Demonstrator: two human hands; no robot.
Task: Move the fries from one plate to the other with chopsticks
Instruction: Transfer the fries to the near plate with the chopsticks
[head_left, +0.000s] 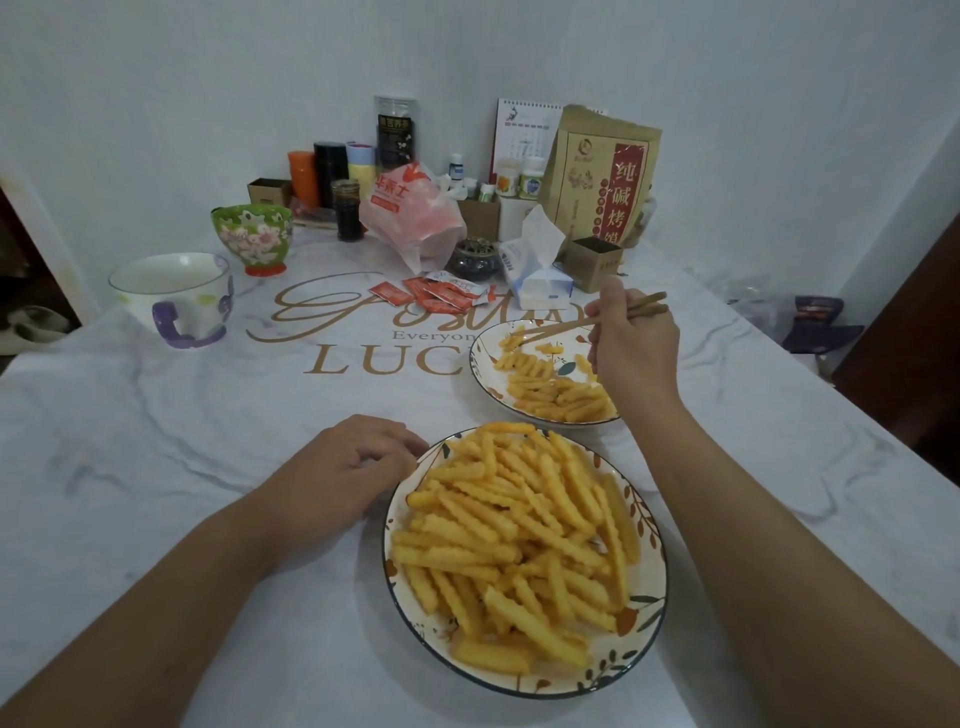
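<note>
Right hand (631, 345) grips chopsticks (582, 323), tips over far plate (480, 358) at 1 o'clock. Left hand (345, 467), fingers loosely curled and empty, touches near plate (652, 582) rim at 10 o'clock.

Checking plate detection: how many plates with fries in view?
2. The near round white leaf-patterned ceramic plate sits in front of the person, piled with fries, left hand at its rim. The far matching plate lies beyond it, partly behind the right hand. None seem hidden.
</note>
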